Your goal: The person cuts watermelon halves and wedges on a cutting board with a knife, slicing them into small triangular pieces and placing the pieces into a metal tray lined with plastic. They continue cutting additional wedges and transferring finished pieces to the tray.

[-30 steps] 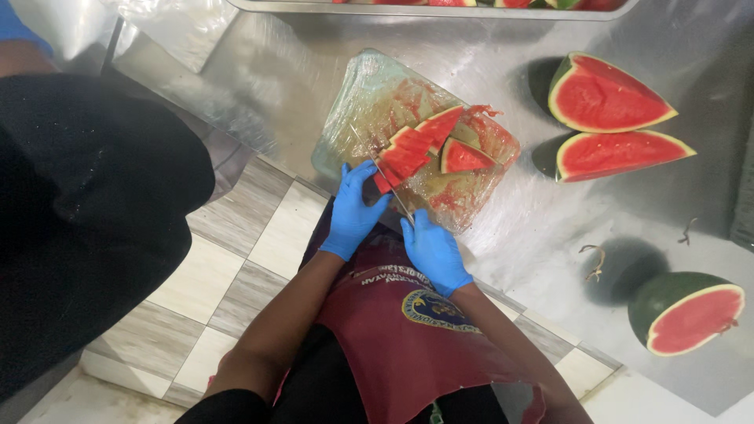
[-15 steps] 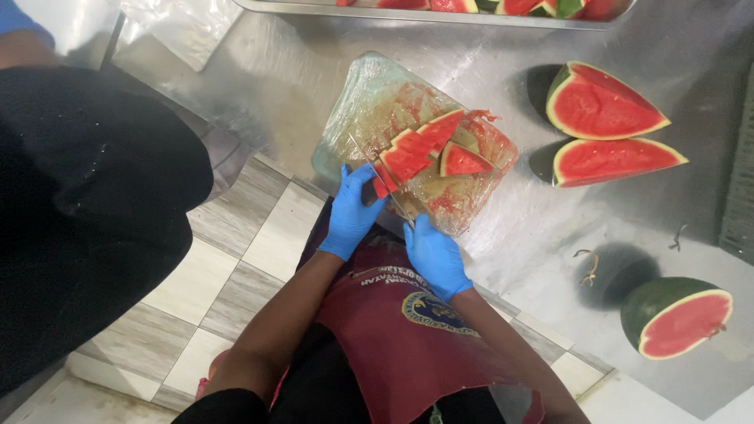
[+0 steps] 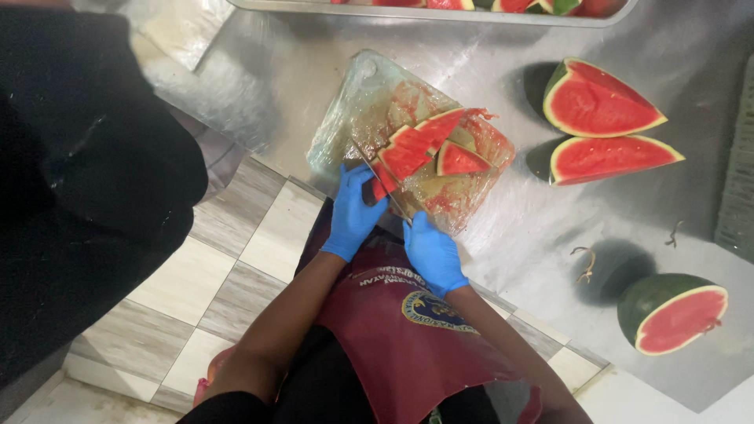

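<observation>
Head view: right hand [image 3: 433, 253] closed round knife [image 3: 382, 182] at near edge of board [image 3: 353, 102]. Left hand [image 3: 353, 212] curled on slice [image 3: 414, 145] on board.

gloves [image 3: 353, 210]: blue | watermelon [image 3: 420, 141]: red, green rind | apron [image 3: 408, 338]: maroon

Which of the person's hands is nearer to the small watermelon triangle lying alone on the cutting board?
Right. The right hand is just below the small watermelon triangle, at the cutting board's near edge; the left hand is farther, down and left.
</observation>
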